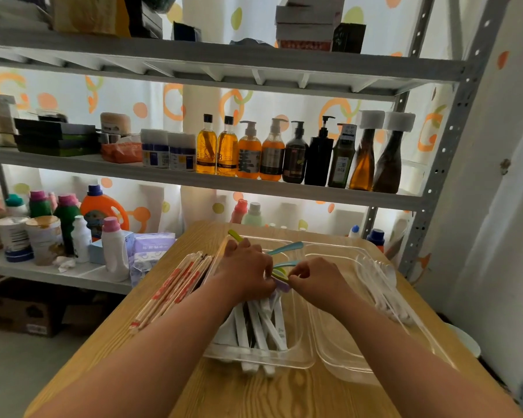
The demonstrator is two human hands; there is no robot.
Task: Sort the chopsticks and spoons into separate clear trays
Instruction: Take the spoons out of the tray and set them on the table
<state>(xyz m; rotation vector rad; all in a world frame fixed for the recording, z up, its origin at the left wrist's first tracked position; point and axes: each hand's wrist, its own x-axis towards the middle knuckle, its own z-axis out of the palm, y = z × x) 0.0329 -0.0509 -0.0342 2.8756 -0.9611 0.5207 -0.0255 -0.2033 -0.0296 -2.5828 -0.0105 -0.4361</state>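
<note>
On the middle shelf (73, 165), two amber bottles with black caps, one (206, 149) just beside the other (227, 150), each show a large "8" at the left edge of the label. Next to them, an orange pump bottle (249, 146) has a dark label with the big character "姜". The white tag on the dark green bottle (341, 164), the line of characters on the purple tissue pack (151, 247) and the red print on the wrapped chopsticks (175, 285) are too blurred to read.

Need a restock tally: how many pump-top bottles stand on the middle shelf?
4, side by side: orange pump bottle, second orange pump bottle, brown pump bottle, black pump bottle. A tag hides the top of the green bottle beside them, so possibly five.
</note>
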